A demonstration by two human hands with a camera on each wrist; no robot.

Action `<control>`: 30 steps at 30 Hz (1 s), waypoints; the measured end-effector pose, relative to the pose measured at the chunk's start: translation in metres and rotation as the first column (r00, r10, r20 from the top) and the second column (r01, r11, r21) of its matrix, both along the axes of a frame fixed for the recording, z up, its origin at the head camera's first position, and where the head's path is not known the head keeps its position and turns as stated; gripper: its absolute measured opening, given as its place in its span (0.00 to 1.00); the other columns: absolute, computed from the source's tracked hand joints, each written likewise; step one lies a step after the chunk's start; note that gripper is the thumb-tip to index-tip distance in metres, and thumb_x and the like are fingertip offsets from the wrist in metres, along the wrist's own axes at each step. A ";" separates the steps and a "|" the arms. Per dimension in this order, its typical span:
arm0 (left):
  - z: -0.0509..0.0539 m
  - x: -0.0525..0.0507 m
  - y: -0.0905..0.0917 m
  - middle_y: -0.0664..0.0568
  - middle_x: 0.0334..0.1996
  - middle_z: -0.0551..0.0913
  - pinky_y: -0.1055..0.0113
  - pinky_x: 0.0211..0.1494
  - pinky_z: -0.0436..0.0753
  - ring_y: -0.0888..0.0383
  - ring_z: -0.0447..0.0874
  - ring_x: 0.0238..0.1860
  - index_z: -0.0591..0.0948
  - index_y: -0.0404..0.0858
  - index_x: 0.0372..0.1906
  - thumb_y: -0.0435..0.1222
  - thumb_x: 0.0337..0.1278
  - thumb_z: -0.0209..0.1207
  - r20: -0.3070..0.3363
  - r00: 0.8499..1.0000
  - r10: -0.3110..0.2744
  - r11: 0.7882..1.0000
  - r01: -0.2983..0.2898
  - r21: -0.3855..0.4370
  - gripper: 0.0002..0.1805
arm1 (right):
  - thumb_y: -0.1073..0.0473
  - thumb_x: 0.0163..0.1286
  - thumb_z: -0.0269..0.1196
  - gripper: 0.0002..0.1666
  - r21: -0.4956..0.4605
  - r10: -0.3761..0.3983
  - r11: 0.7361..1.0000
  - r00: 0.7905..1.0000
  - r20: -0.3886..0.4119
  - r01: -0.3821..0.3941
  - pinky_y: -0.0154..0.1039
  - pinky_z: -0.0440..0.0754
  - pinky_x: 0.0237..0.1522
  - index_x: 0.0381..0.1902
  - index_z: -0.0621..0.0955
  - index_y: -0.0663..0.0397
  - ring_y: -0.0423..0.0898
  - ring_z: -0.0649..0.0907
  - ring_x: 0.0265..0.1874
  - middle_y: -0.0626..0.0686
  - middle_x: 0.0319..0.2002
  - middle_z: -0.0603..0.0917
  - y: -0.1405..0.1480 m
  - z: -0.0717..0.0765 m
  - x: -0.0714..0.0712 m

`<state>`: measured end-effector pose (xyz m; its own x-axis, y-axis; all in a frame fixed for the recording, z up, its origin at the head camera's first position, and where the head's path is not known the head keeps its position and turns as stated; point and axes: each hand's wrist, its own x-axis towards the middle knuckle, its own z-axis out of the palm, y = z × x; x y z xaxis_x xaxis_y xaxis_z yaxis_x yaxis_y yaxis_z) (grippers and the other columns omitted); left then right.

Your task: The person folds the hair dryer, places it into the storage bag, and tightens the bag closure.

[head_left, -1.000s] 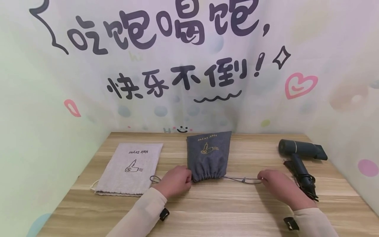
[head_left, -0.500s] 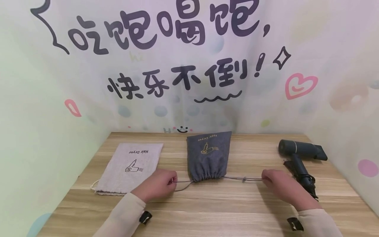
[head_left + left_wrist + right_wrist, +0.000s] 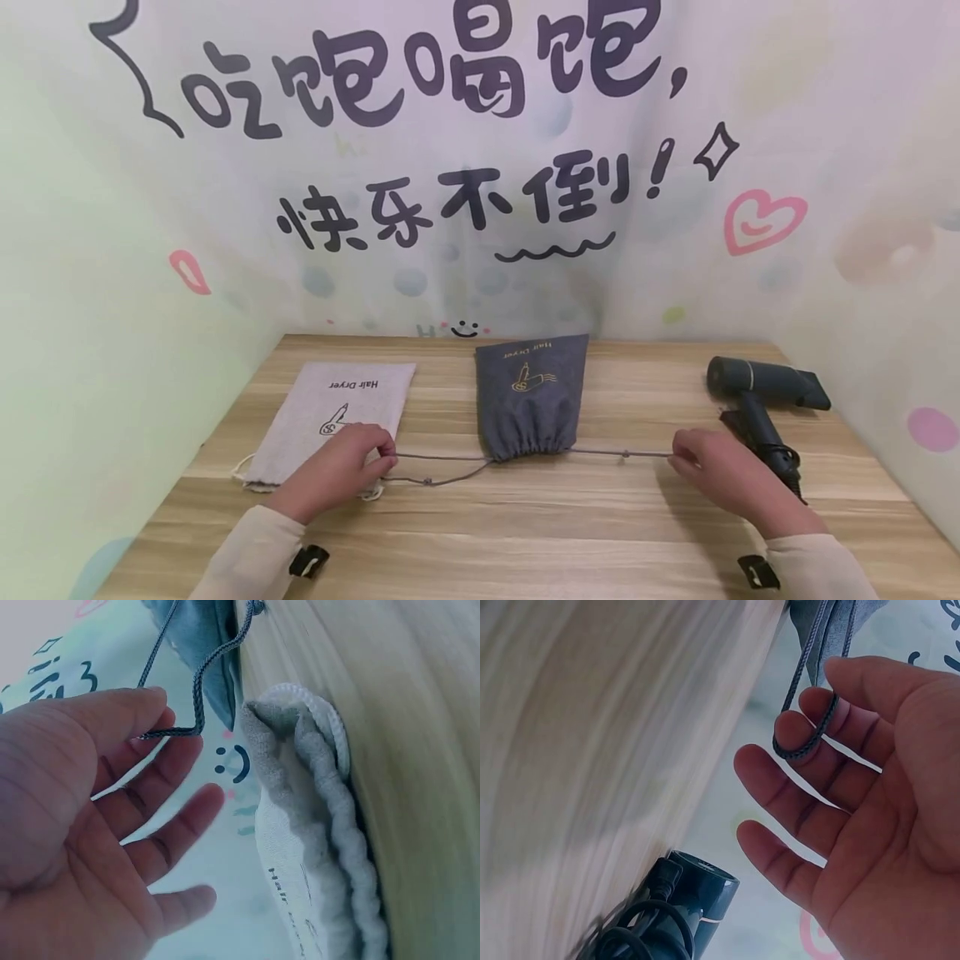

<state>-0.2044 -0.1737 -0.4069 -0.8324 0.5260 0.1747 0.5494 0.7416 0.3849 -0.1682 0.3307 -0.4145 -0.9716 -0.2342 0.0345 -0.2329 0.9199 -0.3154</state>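
Observation:
In the head view a dark grey drawstring pouch point(image 3: 529, 408) printed "Hair Dryer" lies mid-table, its mouth gathered into pleats toward me. My left hand point(image 3: 337, 467), over the near right part of a pale drawstring pouch point(image 3: 363, 396), pinches the left drawcord point(image 3: 196, 690) between thumb and forefinger; the other fingers are spread. At the right, my right hand point(image 3: 723, 479) holds the right cord loop point(image 3: 802, 750), which passes around the fingertips under the thumb. Both cords stretch out sideways from the pouch, and each has a small knot.
A black hair dryer point(image 3: 765, 379) lies at the right, just beyond my right hand, its power cord point(image 3: 783, 467) bundled by the handle. The wooden table point(image 3: 525, 542) meets a printed backdrop point(image 3: 450, 283) at its far edge.
My left hand has moved left from beside the grey pouch, drawing out a longer left cord. My right hand has shifted slightly right, and its cord has straightened. The pouch stays in place.

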 end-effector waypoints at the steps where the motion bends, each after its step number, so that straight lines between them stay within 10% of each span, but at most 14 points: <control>1: 0.000 0.000 -0.001 0.68 0.27 0.77 0.59 0.43 0.77 0.65 0.74 0.33 0.81 0.47 0.28 0.33 0.61 0.64 0.009 1.000 -0.012 1.000 0.012 0.019 0.08 | 0.61 0.67 0.65 0.08 -0.001 -0.004 1.000 1.000 0.006 0.004 0.37 0.68 0.25 0.28 0.78 0.47 0.40 0.69 0.22 0.42 0.22 0.71 0.000 0.000 0.000; 13: -0.004 0.004 -0.022 0.66 0.29 0.80 0.63 0.42 0.77 0.67 0.76 0.34 0.85 0.46 0.37 0.40 0.68 0.60 0.175 0.973 -0.148 0.974 0.113 0.198 0.06 | 0.60 0.67 0.65 0.11 0.002 0.007 1.000 1.000 -0.008 -0.007 0.36 0.66 0.25 0.26 0.76 0.45 0.39 0.68 0.21 0.42 0.22 0.70 0.002 -0.003 0.002; 30: -0.011 0.004 -0.019 0.66 0.29 0.79 0.66 0.40 0.78 0.68 0.76 0.33 0.80 0.47 0.28 0.20 0.52 0.54 0.084 0.979 -0.184 0.966 0.165 0.198 0.17 | 0.61 0.67 0.65 0.14 -0.010 0.007 1.000 1.000 -0.025 -0.007 0.35 0.65 0.24 0.24 0.74 0.44 0.38 0.67 0.20 0.42 0.20 0.68 0.004 -0.005 0.004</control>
